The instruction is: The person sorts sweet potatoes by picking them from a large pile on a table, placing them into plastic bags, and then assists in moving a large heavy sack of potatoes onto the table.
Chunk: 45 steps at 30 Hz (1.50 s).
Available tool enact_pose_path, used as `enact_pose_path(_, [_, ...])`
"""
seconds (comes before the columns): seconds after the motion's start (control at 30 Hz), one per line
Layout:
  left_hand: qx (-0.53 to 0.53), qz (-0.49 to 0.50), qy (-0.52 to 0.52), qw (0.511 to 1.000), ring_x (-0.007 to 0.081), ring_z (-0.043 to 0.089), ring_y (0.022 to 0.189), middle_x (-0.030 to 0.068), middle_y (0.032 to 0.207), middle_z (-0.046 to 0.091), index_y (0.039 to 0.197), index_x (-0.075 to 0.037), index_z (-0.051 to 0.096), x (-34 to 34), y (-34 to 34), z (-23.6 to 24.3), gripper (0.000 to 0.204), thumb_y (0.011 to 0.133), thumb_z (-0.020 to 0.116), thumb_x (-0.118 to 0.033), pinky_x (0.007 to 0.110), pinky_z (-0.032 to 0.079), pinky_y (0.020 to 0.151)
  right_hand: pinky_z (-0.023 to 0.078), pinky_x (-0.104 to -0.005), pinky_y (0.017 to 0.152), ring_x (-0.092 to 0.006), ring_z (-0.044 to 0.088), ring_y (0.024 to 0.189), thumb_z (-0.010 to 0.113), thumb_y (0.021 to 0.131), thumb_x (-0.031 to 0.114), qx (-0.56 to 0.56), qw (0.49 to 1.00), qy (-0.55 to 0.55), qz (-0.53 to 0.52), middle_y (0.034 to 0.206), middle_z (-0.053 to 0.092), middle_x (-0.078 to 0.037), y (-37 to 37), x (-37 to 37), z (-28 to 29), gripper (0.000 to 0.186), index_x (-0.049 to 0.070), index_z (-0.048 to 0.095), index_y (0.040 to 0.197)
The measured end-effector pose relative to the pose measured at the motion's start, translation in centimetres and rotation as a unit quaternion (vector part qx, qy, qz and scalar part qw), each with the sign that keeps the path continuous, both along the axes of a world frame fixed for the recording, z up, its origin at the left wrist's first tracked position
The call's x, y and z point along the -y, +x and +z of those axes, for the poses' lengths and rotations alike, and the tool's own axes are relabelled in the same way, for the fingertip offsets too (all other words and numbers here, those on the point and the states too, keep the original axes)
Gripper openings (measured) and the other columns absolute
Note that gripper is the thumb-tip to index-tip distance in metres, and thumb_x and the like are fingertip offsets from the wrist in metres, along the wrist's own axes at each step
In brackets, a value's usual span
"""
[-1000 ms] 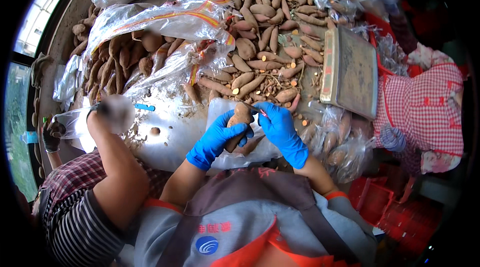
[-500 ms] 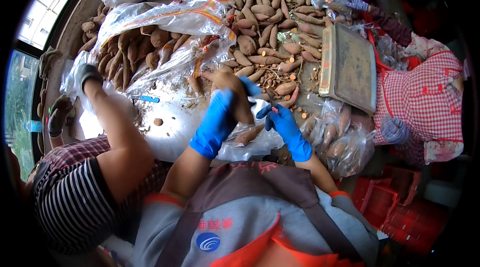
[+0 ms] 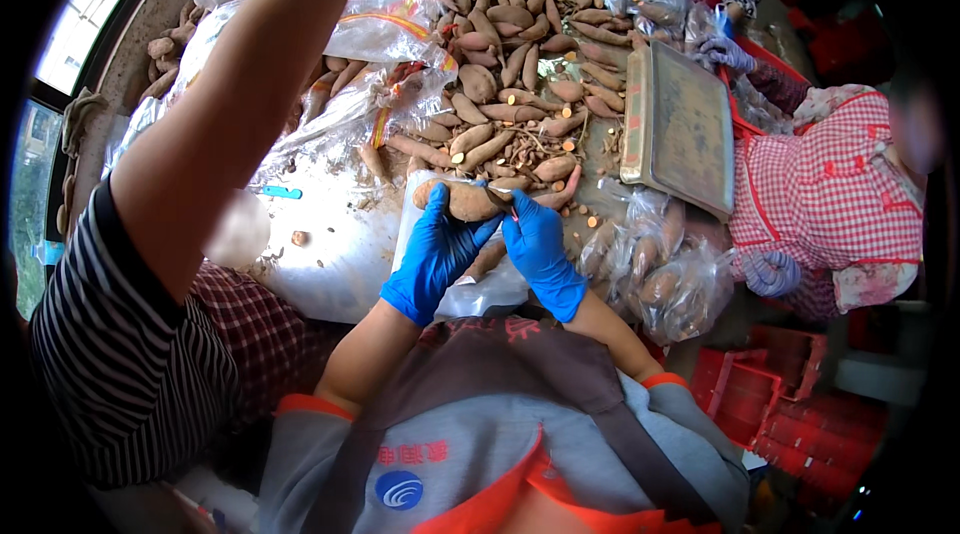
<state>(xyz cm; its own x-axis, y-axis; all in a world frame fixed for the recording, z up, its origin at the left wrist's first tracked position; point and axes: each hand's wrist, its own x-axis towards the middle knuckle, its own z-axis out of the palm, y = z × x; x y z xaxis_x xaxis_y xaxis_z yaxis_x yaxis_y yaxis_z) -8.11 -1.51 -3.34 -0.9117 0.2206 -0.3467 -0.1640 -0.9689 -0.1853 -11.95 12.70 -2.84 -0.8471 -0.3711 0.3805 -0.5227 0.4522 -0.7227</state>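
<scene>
A: Left hand first. What's it doing?
B: Blue glove, fingers curled around a sweet potato, which I see lying crosswise above the plastic sheet. Right hand, same glove, pinches at the tuber's right end. Something thin and dark pokes out there; fingers hide most of it, can't tell what.
A: Any writing?
B: I get red lettering on the brown apron, partly lost in folds. Red characters on the grey shirt too, plus a round blue emblem with white swirls.
A: Hidden stuff?
B: A co-worker's bare forearm blocks part of my view of the clear sack, then exits at the top.
A: Textures?
B: Dull, tapering tubers in the pile; scuffed, rectangular scale; crinkled, see-through bags.
</scene>
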Motion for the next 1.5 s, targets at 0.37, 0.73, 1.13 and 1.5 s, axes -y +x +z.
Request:
enact_pose_path(0.37, [-0.145, 0.089, -0.281, 0.944, 0.0244, 0.051, 0.097, 0.0106, 0.101, 0.052, 0.116, -0.008, 0.039, 4.9, 1.1, 3.2, 0.039, 0.085, 0.050, -0.029, 0.051, 0.040, 0.088, 0.041, -0.0209, 0.050, -0.0054, 0.048, 0.052, 0.050, 0.084, 0.011, 0.381, 0.895, -0.208, -0.100, 0.077, 0.061, -0.003, 0.7, -7.4, -5.8, 0.010, 0.002, 0.056, 0.086])
enact_pose_path(0.73, [-0.163, -0.140, -0.587, 0.780, 0.0222, 0.053, 0.096, 0.0091, 0.100, 0.056, 0.115, -0.004, 0.045, -0.2, 4.2, -1.5, 0.055, 0.070, 0.068, -0.026, 0.033, 0.041, 0.084, 0.045, -0.0267, 0.076, -0.0146, 0.054, 0.087, 0.065, 0.069, 0.004, 0.325, 0.943, -0.067, 0.009, 0.101, 0.058, -0.005, 5.1, -6.8, -5.5, 0.042, 0.008, 0.053, 0.109])
enact_pose_path(1.13, [-0.127, -0.043, -0.980, 0.148, 0.0325, 0.043, 0.100, 0.0167, 0.112, 0.045, 0.112, -0.004, 0.046, 2.0, 1.7, -0.7, 0.065, 0.057, 0.074, -0.023, 0.040, 0.037, 0.085, 0.037, -0.0204, 0.058, -0.0066, 0.041, 0.062, 0.051, 0.066, -0.008, 0.275, 0.950, -0.148, 0.007, 0.070, 0.046, 0.001, 5.6, -9.0, -4.0, 0.016, 0.006, 0.050, 0.075])
enact_pose_path(1.5, [-0.037, 0.001, -0.685, 0.727, 0.0159, 0.056, 0.060, 0.0088, 0.070, 0.060, 0.089, 0.000, 0.052, 6.5, 2.7, -1.0, 0.020, 0.089, 0.046, -0.019, 0.025, 0.045, 0.058, 0.032, -0.0209, 0.048, -0.0071, 0.041, 0.059, 0.049, 0.066, -0.005, 0.477, 0.806, -0.349, -0.027, 0.069, 0.044, 0.000, 4.6, -9.0, -0.6, 0.017, 0.010, 0.041, 0.066])
